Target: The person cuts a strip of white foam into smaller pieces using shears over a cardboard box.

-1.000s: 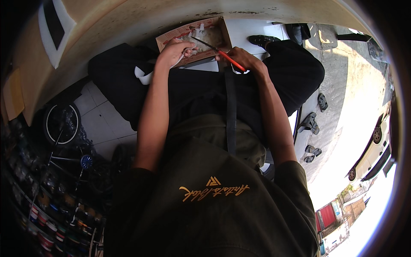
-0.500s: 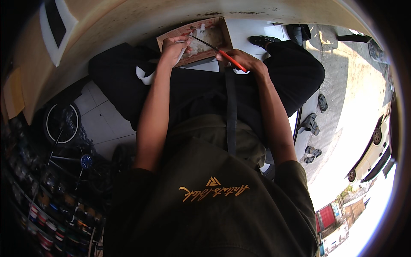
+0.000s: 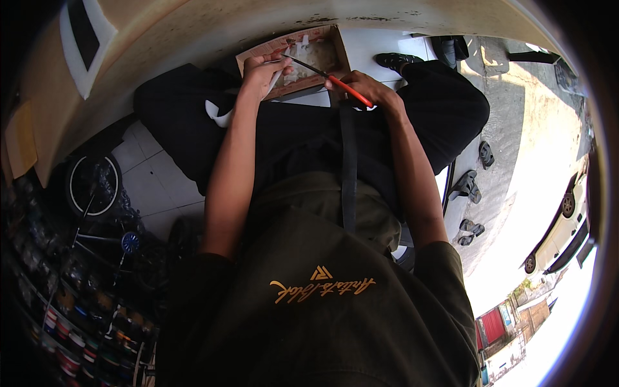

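My left hand (image 3: 260, 72) is closed on a thin white sheet-like piece (image 3: 275, 80), which hangs below the fingers. In my right hand (image 3: 365, 88) is a long tool with an orange-red handle (image 3: 351, 91) and a thin dark shaft. The tool slants up and leftward, its tip at the fingers of my left hand; whether the tip touches the white piece I cannot tell. Beneath and beyond both hands stands a shallow cardboard box (image 3: 342, 51) with white scraps (image 3: 316, 53) inside. A curled white strip (image 3: 218, 114) lies on my left leg.
A beige curved panel (image 3: 213, 40) rises just past the box. Black shoes (image 3: 394, 61) and sandals (image 3: 472, 187) are on the right. At lower left are a spoked wheel (image 3: 118, 188) and several paint-like cans (image 3: 68, 361). A car (image 3: 560, 226) stands outside.
Both hands stay nearly in place. My left fingers and the tool's tip have shifted very slightly against each other.
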A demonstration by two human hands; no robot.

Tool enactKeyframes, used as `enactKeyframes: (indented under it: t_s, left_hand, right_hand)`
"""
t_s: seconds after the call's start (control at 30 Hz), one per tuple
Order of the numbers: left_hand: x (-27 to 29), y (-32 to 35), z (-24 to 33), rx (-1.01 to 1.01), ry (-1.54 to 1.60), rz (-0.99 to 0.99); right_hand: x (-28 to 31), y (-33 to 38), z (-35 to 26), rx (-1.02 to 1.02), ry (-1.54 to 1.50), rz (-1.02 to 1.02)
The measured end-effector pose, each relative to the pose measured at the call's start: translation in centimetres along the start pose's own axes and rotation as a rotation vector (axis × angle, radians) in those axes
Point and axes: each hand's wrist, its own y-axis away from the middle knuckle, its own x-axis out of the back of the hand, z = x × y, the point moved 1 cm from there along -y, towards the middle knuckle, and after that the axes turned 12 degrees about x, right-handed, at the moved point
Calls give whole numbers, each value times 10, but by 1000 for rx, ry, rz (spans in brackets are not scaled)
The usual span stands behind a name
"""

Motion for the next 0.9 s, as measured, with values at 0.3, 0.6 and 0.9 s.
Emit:
enactKeyframes:
  t_s: [0.3,0.6,0.9]
  left_hand:
    - [1,-2,-2,7,-45,21]
    - [-22,14,-7,93,-230,-131]
    - [-28,17,-12,160,-316,-256]
  right_hand:
    - [-4,2,2,113,19,80]
    - [-12,-21,25,42,-159,171]
    - [-30,-32,27,151,-526,212]
